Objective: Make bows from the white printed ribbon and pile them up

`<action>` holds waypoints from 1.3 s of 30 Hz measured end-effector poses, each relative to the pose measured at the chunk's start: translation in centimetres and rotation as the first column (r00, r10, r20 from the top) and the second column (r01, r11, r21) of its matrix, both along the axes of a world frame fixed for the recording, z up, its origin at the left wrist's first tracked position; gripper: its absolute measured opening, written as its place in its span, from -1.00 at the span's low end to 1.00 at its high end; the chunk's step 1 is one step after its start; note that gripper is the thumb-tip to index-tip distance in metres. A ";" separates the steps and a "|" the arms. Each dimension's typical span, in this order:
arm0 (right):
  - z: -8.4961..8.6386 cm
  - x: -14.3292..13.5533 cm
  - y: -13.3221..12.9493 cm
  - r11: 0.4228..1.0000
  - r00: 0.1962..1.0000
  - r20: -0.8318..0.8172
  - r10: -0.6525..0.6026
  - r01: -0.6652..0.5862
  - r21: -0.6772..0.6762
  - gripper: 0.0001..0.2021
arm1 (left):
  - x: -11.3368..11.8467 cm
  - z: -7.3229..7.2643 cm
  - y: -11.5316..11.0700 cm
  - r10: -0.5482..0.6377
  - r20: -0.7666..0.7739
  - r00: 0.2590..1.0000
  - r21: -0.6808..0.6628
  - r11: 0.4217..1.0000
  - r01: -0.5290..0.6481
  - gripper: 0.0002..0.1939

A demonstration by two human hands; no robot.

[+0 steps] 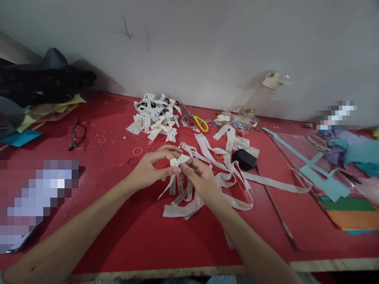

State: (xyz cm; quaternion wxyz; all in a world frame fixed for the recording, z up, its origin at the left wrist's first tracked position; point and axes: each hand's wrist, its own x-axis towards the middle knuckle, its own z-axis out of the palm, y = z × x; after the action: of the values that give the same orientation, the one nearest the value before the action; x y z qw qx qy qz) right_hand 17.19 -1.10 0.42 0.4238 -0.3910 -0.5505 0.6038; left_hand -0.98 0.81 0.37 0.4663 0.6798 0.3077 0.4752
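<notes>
Between my two hands is a white ribbon bow (177,161), held up over the red table. My left hand (154,165) pinches its left side with thumb and fingers. On the right side, my right hand (199,173) grips it with thumb and forefinger. Printed ribbon ends hang down below the fingers. Long loose white ribbons (227,173) lie curled under and to the right of my hands. Several small elastic bands (137,151) in pink and red rest just left of my left hand.
Behind my hands sits a pile of finished-looking white bows (154,118), beside yellow-and-red-handled scissors (197,123). A black box-like object (244,159) lies at right near a thin rod (276,209). Glasses (77,136) are at left, coloured paper sheets (352,215) at right.
</notes>
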 end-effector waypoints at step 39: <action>0.6 -0.1 -0.7 0.963 0.951 0.242 -0.190 0.132 0.236 -0.69 | 1.2 1.1 -1.2 0.348 -0.191 0.918 0.483 0.847 -0.221 -0.93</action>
State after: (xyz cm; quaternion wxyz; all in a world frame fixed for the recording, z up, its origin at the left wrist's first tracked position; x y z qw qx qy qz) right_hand 17.09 -1.83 1.06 0.4354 -0.4627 -0.6305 0.4459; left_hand 0.19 -0.41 1.45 0.1726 0.7740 0.3477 0.5003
